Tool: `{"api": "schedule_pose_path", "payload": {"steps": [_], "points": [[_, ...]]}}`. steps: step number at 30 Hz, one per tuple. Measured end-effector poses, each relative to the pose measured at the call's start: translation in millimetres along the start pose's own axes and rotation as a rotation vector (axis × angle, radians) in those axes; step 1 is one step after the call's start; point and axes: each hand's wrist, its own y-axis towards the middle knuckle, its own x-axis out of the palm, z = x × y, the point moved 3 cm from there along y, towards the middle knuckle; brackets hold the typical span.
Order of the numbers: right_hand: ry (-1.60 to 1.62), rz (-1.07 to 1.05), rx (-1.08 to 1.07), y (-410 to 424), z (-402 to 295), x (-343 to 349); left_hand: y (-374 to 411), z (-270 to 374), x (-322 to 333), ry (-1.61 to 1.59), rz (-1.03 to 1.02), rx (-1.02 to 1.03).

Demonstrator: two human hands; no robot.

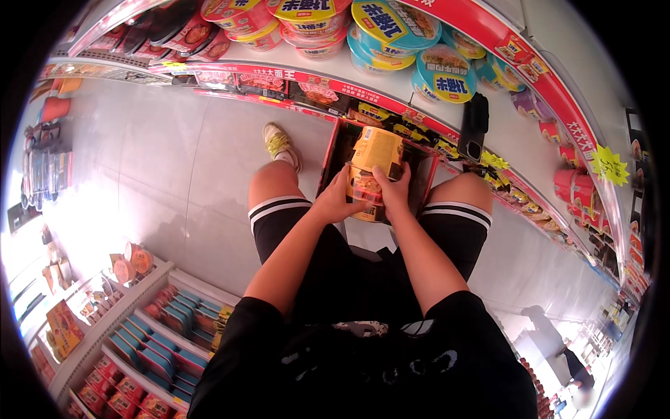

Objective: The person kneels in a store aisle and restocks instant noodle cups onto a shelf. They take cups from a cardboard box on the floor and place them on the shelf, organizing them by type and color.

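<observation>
Between my knees, a row of yellow instant noodle tubs (378,147) lies end to end over a red-edged carton (325,166). My left hand (335,198) holds the row from the left, fingers against the middle tub (365,183). My right hand (392,189) grips it from the right, its thumb resting on the printed side. The lowest tub (369,213) shows partly below my fingers. Inside the carton it is dark, and the tubs and my hands hide much of it.
A shelf with a red price rail (309,81) curves close ahead, stacked with teal noodle bowls (445,76) and pink ones (314,31). A black phone (473,128) sits at the shelf edge. Behind me to the left stands another stocked shelf (157,314).
</observation>
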Motion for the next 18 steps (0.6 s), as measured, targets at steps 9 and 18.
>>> {"api": "schedule_pose_path", "payload": {"steps": [9,18], "points": [[-0.163,-0.186,0.158,33.9,34.2,12.5,24.5,-27.3,12.4,0.157,-0.07,-0.14],[-0.949,-0.404,-0.105,42.0,-22.7,-9.5,69.1,-87.2,48.8,0.169,-0.062,-0.319]]}}
